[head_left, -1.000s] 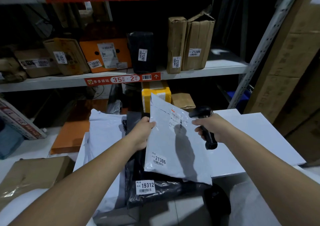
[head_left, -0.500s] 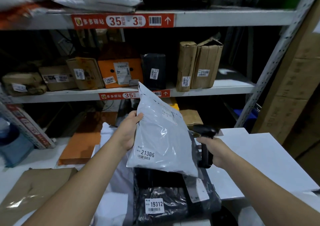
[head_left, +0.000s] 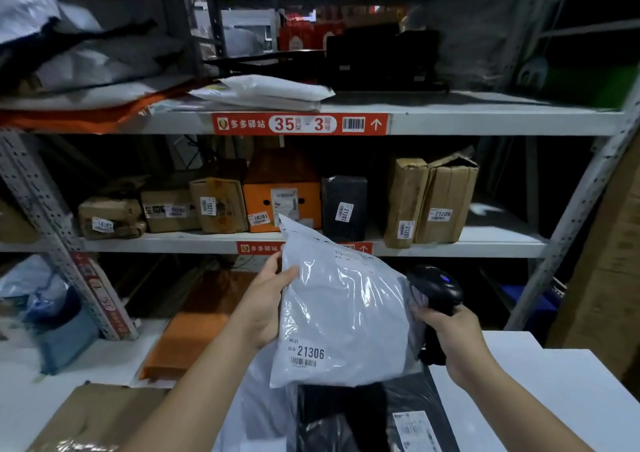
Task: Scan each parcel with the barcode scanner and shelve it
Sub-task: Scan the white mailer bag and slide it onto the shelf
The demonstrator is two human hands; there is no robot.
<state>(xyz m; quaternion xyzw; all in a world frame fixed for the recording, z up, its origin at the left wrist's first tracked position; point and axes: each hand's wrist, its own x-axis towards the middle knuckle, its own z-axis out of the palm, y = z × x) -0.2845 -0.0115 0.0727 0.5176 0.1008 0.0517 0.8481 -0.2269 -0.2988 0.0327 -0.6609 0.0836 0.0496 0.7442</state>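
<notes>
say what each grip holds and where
Left grip holds the grey poly mailer by its left edge; right grip, the barcode scanner by its handle.

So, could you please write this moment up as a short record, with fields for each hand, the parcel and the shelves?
left hand: grips the left edge of the grey parcel
right hand: holds the barcode scanner at the parcel's right edge
sticker: 35-3, 21306
shelf label: 35-3, arrow up
middle shelf: row of tagged boxes
below parcel: black bag
</notes>
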